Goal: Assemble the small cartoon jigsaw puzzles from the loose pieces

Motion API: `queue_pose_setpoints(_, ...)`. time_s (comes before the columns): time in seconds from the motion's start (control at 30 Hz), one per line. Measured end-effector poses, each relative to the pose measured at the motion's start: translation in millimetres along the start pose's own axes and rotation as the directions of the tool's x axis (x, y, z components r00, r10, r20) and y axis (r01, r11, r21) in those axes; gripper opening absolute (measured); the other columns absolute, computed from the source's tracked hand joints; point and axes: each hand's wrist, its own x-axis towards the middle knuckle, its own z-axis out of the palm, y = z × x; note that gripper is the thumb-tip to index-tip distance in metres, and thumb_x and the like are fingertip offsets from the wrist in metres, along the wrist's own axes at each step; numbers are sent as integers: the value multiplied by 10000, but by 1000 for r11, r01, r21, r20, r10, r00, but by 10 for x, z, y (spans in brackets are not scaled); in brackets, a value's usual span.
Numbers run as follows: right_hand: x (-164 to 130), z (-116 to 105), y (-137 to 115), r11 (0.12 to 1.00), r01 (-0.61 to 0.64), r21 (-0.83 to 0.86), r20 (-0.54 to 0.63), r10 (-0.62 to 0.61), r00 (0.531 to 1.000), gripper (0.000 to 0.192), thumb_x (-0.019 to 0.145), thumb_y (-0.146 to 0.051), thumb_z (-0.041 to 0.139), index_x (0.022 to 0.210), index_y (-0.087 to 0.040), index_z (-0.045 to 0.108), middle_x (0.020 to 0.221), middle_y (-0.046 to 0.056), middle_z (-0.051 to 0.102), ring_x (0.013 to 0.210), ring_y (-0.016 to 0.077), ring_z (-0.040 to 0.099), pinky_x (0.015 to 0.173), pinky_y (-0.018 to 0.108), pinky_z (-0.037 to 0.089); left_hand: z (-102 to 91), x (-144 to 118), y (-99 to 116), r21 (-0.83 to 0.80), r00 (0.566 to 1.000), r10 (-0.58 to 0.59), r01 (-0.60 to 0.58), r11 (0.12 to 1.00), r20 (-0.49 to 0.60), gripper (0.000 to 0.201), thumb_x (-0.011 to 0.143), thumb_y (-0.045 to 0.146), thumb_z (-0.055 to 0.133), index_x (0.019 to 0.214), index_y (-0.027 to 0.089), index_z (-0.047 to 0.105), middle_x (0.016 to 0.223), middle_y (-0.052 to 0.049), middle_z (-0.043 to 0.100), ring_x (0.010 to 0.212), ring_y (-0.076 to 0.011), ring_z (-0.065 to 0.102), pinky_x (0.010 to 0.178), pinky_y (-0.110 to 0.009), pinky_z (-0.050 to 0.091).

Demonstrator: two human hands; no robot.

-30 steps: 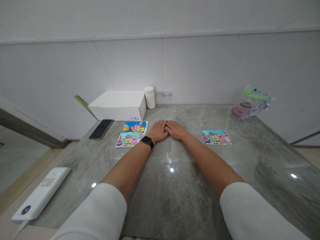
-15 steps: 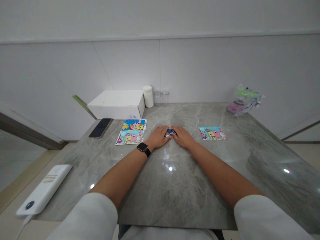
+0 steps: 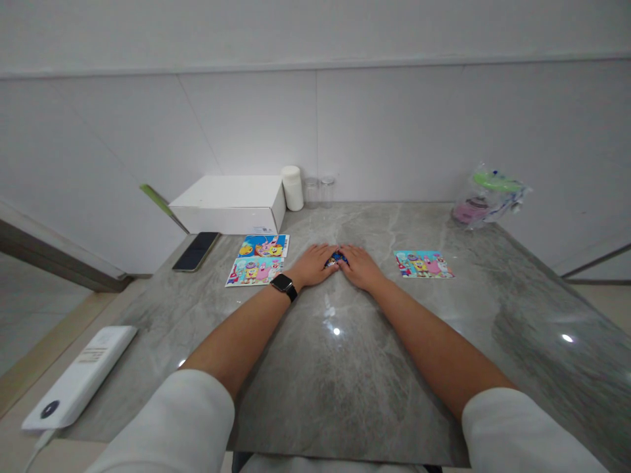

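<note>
Where the left hand (image 3: 314, 265) and right hand (image 3: 363, 268) close in on each other in the head view, a small blue patterned piece (image 3: 338, 257) lies partly covered on the desk (image 3: 340, 394). Both rest palm down around it; whether they grip it, I cannot tell. It is probably light and inclined to slide on the glossy surface, so its edges seem the best hold. Farther back, the white box (image 3: 221, 218) is closed, hiding any contents; a clear bag (image 3: 497, 208) holds something pink and green (image 3: 470, 211).
</note>
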Motion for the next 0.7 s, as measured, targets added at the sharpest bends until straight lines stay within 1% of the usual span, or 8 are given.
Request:
queue_pose_setpoints(0.17,-6,46,22,1000,27,12,-25,-27,999,557,1073,-385,404,1560,-141,521,1626,177,519,1546,346,420,1269,593,313,0,-36,59,3,1000,21,-21,1000,-11,639,1043,528,505,1576,180,449,1616,-165,516,1519,-310,465,1307,-554,297)
queue_pose_setpoints(0.27,-22,44,58,995,64,79,-99,-56,994,511,1077,-394,401,1480,-142,590,1566,199,575,1488,340,491,1246,588,355,-119,-70,36,-28,997,-26,24,999,-68,646,1055,524,475,1601,185,413,1647,-167,476,1548,-295,428,1322,-548,273)
queue_pose_setpoints(0.37,-25,-6,119,975,75,208,-200,-32,979,486,1083,-394,363,1409,-152,629,1459,190,655,1390,297,578,1212,518,423,-455,-165,-94,-99,959,-138,117,988,-249,560,1090,462,398,1581,195,443,1634,-154,493,1541,-270,434,1312,-514,311)
queue_pose_setpoints(0.47,-15,-77,162,950,52,308,-291,42,956,469,1076,-411,362,1367,-180,649,1357,168,705,1304,285,627,1166,492,471,-910,-384,-304,-179,867,-245,184,966,-433,456,1092,427,404,1436,190,587,1457,-128,646,1390,-246,579,1225,-460,440)
queue_pose_setpoints(0.53,-15,-122,159,941,44,336,-338,77,938,454,1065,-419,385,1341,-191,664,1320,160,718,1265,290,646,1137,491,493,-1164,-604,-439,-193,812,-304,238,952,-497,401,1067,439,472,1300,181,674,1318,-110,713,1271,-240,646,1166,-434,492)
queue_pose_setpoints(0.57,-21,-144,147,940,43,339,-358,87,930,442,1056,-416,406,1331,-194,671,1315,156,721,1253,294,651,1127,495,499,-1252,-730,-495,-201,799,-340,276,940,-495,377,1058,441,493,1251,190,697,1258,-95,735,1203,-231,674,1121,-418,524)
queue_pose_setpoints(0.63,-42,-188,102,944,43,328,-392,95,915,414,1031,-391,451,1313,-198,684,1314,150,726,1240,306,657,1115,509,503,-1339,-991,-574,-200,804,-384,328,923,-453,347,1030,453,544,1193,204,723,1163,-75,756,1086,-223,705,1030,-400,570)
queue_pose_setpoints(0.7,-69,-239,35,952,57,300,-428,81,900,391,1012,-358,479,1290,-194,699,1298,148,736,1228,315,659,1108,519,502,-1318,-1239,-615,-152,847,-366,332,931,-385,351,1002,489,591,1155,207,735,1122,-74,763,1057,-234,711,1013,-415,577)
